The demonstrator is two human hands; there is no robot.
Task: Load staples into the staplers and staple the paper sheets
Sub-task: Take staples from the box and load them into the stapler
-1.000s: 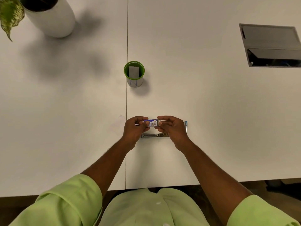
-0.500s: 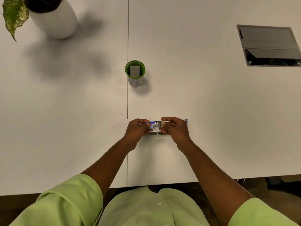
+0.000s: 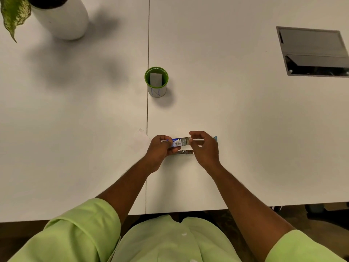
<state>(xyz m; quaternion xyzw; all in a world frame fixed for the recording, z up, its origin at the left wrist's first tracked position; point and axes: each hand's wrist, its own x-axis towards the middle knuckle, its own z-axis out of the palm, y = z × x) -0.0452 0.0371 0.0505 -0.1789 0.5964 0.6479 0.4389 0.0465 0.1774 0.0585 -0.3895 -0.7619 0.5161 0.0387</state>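
The left hand (image 3: 160, 148) grips a small blue-and-white cardboard staple box (image 3: 176, 142); the right hand (image 3: 204, 148) pinches what looks like its metal staple strip (image 3: 186, 141), above an opened silver stapler (image 3: 186, 152).

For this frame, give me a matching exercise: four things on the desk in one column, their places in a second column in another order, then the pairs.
Things:
1. staple box
2. green cup
3. plant pot
4. stapler

Places:
A. far left corner
B. held in the left hand
C. on the desk just below the hands
D. middle of the desk, by the seam

Pairs: 1-B, 2-D, 3-A, 4-C
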